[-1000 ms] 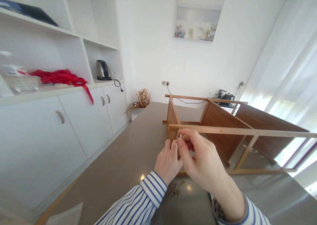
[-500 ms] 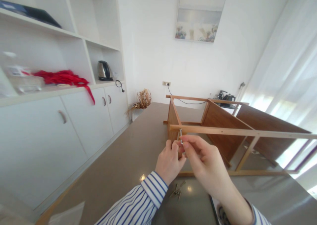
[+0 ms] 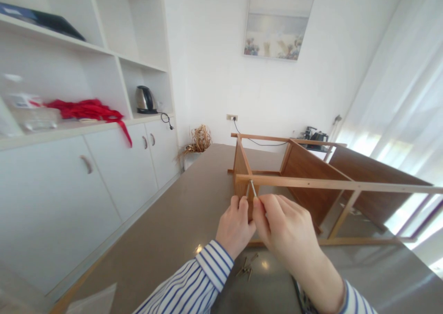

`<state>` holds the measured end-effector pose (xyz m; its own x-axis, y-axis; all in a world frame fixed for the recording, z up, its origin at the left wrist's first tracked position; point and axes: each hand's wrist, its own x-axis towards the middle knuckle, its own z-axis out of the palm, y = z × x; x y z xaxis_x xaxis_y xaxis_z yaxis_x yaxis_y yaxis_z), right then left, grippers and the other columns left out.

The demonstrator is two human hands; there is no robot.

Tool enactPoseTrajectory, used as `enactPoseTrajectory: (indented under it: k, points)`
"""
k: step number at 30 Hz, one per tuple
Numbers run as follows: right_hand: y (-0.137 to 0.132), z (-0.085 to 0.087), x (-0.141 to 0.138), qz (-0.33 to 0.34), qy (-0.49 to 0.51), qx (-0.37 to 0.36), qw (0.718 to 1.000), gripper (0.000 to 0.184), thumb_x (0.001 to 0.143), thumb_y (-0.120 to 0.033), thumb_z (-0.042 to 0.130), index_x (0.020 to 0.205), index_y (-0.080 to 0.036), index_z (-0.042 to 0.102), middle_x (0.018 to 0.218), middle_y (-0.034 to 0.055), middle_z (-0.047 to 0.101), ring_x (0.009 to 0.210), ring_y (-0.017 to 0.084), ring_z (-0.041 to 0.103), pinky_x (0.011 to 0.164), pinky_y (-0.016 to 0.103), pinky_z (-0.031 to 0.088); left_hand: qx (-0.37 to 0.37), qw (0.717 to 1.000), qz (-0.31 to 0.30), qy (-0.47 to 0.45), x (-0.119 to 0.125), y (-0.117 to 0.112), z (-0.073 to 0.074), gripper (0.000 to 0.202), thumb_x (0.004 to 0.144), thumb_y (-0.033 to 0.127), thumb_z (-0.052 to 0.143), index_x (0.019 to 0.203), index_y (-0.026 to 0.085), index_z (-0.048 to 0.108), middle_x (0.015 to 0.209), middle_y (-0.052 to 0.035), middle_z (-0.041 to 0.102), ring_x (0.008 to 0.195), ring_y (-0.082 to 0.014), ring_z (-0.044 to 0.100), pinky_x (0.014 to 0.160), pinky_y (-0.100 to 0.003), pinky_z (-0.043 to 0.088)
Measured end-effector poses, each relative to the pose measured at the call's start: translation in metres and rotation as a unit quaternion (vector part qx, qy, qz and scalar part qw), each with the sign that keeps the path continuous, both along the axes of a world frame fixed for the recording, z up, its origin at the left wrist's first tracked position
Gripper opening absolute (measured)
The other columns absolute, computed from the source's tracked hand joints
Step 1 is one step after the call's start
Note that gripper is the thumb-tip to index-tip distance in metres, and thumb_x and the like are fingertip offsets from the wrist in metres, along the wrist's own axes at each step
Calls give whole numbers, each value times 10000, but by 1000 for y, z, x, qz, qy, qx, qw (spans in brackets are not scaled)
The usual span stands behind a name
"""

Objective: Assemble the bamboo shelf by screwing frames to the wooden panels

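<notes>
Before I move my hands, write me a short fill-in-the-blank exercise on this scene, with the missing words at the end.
1. The right hand holds a slim metal rod up at a frame made of ____.
2. The cuff at the left hand is white with blue ____.
3. The loose screws lie on the grey-brown ____.
4. The cloth near the kettle is ____.
Missing words: wood; stripes; table; red.
</notes>
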<state>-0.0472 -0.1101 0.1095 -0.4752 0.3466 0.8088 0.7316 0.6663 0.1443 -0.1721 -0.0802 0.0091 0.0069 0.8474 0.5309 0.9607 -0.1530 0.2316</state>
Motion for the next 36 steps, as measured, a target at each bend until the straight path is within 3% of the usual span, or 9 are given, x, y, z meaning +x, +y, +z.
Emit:
enactPoseTrajectory:
  k: [5, 9, 14, 19, 25, 29, 36]
  points:
    - [-6, -5, -18, -22, 118, -118, 986, 294, 899, -226, 395, 614, -194, 463, 467, -29, 471, 410, 95, 429, 444, 242, 259, -27, 999, 5, -32, 0, -3, 5, 255, 903, 249, 385, 1113, 136, 478, 988, -99, 508, 809, -173, 567, 666, -272, 494]
    - [-11, 1, -18, -8, 138, -204, 969, 291, 886, -242, 409, 607, -195, 477, 459, -33, 480, 397, 89, 421, 433, 224, 269, -26, 998, 8, -49, 0, -3, 6, 265, 912, 257, 376, 1122, 131, 478, 983, -95, 512, 786, -163, 577, 679, -273, 495]
    - [-11, 5, -10, 29, 163, -215, 962, 130, 854, -247, 473, 868, -176, 581, 669, 15, 624, 573, 125, 572, 523, 215, 406, -31, 999, -2, -27, 0, -4, 6, 329, 893, 338, 416, 1139, 129, 478, 1010, -113, 514, 838, -194, 575, 678, -291, 500]
    - [-10, 9, -10, 100, 169, -229, 953, 194, 873, -195, 450, 984, -176, 609, 822, 50, 679, 708, 140, 634, 652, 237, 495, -3, 1000, -5, -24, -1, -2, 0, 307, 880, 292, 422, 1134, 130, 481, 1003, -104, 526, 867, -195, 573, 720, -303, 507]
    - [-5, 12, -1, 191, 125, -284, 931, 255, 901, -191, 465, 1103, -193, 621, 984, 50, 681, 859, 136, 644, 771, 237, 517, 11, 1000, -16, -12, -1, 4, -6, 293, 886, 252, 396, 1138, 125, 475, 975, -102, 533, 886, -206, 573, 741, -316, 499]
    - [1, 15, 7, 197, 61, -265, 942, 283, 917, -209, 457, 1163, -168, 590, 1002, 73, 671, 864, 147, 636, 773, 262, 526, 10, 1000, -4, -5, 1, 4, -6, 302, 878, 234, 392, 1147, 119, 467, 950, -100, 524, 854, -205, 572, 698, -310, 494]
    - [4, 27, 5, 160, -21, -143, 976, 235, 925, -234, 445, 923, -145, 663, 866, 100, 643, 824, 176, 606, 762, 316, 511, 38, 999, -6, 3, 0, 6, -13, 276, 861, 215, 403, 1108, 124, 484, 971, -101, 524, 846, -207, 571, 694, -311, 490]
